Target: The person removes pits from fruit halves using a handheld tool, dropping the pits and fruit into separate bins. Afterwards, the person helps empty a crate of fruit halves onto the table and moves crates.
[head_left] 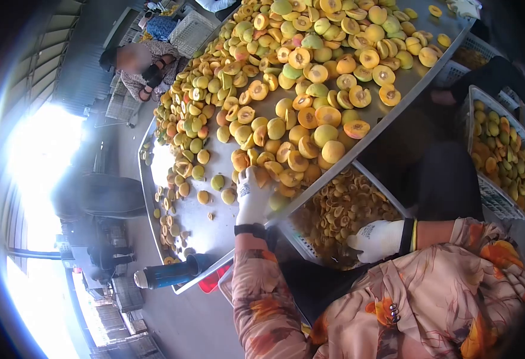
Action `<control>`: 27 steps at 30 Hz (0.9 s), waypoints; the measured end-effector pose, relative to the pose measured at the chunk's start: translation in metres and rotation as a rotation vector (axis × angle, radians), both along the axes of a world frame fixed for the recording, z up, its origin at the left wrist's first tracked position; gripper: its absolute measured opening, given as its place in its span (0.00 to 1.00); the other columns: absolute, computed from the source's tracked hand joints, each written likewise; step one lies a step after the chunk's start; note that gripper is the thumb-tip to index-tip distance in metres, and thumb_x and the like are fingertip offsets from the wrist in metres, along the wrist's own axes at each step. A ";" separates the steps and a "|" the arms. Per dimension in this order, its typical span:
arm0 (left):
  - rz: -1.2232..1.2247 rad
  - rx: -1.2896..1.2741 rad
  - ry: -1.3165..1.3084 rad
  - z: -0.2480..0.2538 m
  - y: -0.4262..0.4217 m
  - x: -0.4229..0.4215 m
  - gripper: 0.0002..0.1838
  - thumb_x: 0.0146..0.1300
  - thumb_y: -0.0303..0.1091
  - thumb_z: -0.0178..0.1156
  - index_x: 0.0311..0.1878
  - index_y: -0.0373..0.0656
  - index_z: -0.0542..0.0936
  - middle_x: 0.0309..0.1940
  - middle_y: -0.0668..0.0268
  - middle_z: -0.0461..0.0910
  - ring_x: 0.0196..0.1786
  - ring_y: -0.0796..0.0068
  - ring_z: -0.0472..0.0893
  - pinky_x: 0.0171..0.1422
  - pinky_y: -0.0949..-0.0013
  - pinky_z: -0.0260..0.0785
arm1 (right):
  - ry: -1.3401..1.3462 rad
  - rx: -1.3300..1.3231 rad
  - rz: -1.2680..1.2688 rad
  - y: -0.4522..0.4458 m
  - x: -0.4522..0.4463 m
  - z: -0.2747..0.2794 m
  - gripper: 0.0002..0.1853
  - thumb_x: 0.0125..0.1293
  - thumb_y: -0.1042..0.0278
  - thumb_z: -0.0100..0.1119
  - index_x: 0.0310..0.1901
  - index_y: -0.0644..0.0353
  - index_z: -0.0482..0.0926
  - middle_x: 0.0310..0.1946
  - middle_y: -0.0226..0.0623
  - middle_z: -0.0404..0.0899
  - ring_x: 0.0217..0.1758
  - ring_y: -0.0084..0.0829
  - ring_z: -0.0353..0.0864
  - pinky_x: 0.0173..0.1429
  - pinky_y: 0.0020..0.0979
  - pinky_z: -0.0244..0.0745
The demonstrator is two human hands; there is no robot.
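Observation:
My left hand (253, 196), in a white glove with dark print, is at the near edge of the fruit pile on the metal table. Its fingers close around a yellow-orange peach half (263, 177); part of the fruit is hidden by the glove. Lower and to the right, my right hand (377, 240), also white-gloved, hangs over a crate (303, 242) filled with brown peach pits and scraps (347, 206). The right fingers are curled, and whatever they hold cannot be made out. Whole and halved peaches (316, 113) lie heaped beyond my left hand.
The metal table (205, 206) has a raised rim. A white crate of peaches (504, 158) stands at the right. A blue cylinder (172, 273) sits by the table's lower corner, near a red container (213, 279). Another person (148, 69) is across the table.

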State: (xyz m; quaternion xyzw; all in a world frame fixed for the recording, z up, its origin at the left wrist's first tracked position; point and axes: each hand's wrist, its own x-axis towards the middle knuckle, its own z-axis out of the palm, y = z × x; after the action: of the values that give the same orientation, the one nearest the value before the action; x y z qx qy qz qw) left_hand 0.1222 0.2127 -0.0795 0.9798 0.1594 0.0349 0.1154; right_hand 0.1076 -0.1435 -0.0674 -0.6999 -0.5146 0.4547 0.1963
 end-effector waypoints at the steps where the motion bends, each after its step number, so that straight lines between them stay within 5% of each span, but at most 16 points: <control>1: 0.033 -0.035 -0.022 -0.004 0.004 0.005 0.30 0.51 0.40 0.74 0.56 0.41 0.75 0.57 0.49 0.75 0.62 0.45 0.76 0.64 0.48 0.71 | -0.019 0.007 -0.006 0.001 -0.001 -0.003 0.16 0.63 0.63 0.57 0.48 0.64 0.78 0.33 0.55 0.84 0.39 0.55 0.86 0.47 0.51 0.80; 5: 0.084 -0.246 -0.225 -0.004 0.021 -0.016 0.28 0.53 0.36 0.73 0.56 0.38 0.75 0.50 0.50 0.79 0.55 0.51 0.79 0.57 0.53 0.73 | -0.030 0.171 -0.167 -0.002 -0.002 -0.007 0.15 0.63 0.63 0.57 0.47 0.64 0.77 0.31 0.55 0.84 0.37 0.57 0.85 0.44 0.52 0.79; 8: 0.262 -1.174 -0.394 0.054 -0.026 -0.065 0.24 0.64 0.37 0.65 0.59 0.34 0.76 0.50 0.59 0.81 0.51 0.69 0.81 0.53 0.64 0.75 | -0.064 0.329 -0.305 0.002 -0.001 -0.001 0.14 0.63 0.63 0.58 0.45 0.63 0.75 0.30 0.55 0.84 0.35 0.58 0.85 0.42 0.54 0.78; 12: 0.254 -1.746 -0.622 0.065 -0.083 -0.126 0.26 0.69 0.38 0.59 0.67 0.35 0.73 0.56 0.58 0.79 0.57 0.63 0.80 0.61 0.61 0.76 | -0.078 0.709 -0.411 0.013 -0.017 0.021 0.13 0.64 0.64 0.64 0.42 0.60 0.72 0.24 0.51 0.79 0.26 0.55 0.82 0.31 0.50 0.72; 14: 0.190 -1.881 -0.707 0.078 -0.128 -0.145 0.26 0.72 0.40 0.57 0.69 0.36 0.72 0.61 0.58 0.78 0.62 0.61 0.80 0.62 0.56 0.77 | 0.013 0.714 -0.384 0.018 -0.027 0.035 0.09 0.69 0.63 0.58 0.41 0.59 0.73 0.27 0.50 0.80 0.29 0.52 0.82 0.35 0.47 0.72; 18: 0.132 -1.820 -0.718 0.089 -0.176 -0.169 0.31 0.73 0.44 0.57 0.72 0.35 0.69 0.62 0.54 0.77 0.63 0.59 0.79 0.61 0.55 0.76 | 0.180 0.721 -0.338 0.019 -0.047 0.055 0.12 0.79 0.62 0.46 0.38 0.57 0.74 0.33 0.47 0.81 0.34 0.47 0.83 0.44 0.42 0.73; 20: 0.124 -1.761 -0.754 0.095 -0.196 -0.175 0.31 0.74 0.48 0.56 0.72 0.36 0.69 0.61 0.53 0.78 0.59 0.59 0.80 0.57 0.60 0.77 | -0.127 0.820 -0.320 0.012 -0.059 0.053 0.13 0.79 0.60 0.43 0.38 0.55 0.74 0.31 0.46 0.80 0.31 0.48 0.81 0.40 0.44 0.72; 25: 0.111 -1.529 -0.857 0.095 -0.218 -0.182 0.27 0.76 0.50 0.52 0.65 0.37 0.73 0.59 0.53 0.79 0.54 0.62 0.82 0.52 0.65 0.76 | -0.191 0.901 -0.445 0.000 -0.080 0.065 0.08 0.72 0.64 0.54 0.40 0.61 0.72 0.26 0.49 0.77 0.26 0.51 0.80 0.33 0.47 0.72; 27: 0.194 -1.367 -0.917 0.094 -0.227 -0.182 0.23 0.78 0.47 0.50 0.61 0.36 0.75 0.55 0.54 0.80 0.51 0.62 0.81 0.51 0.65 0.76 | -0.336 0.887 -0.366 0.000 -0.086 0.057 0.11 0.68 0.65 0.61 0.45 0.62 0.73 0.32 0.48 0.80 0.30 0.49 0.83 0.34 0.44 0.75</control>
State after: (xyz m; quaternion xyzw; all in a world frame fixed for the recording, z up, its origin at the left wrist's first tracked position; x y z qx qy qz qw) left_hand -0.0602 -0.0142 0.0149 0.5641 0.1666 0.3363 0.7355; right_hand 0.0214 -0.1434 -0.0104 -0.6914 -0.5516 0.0317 0.4655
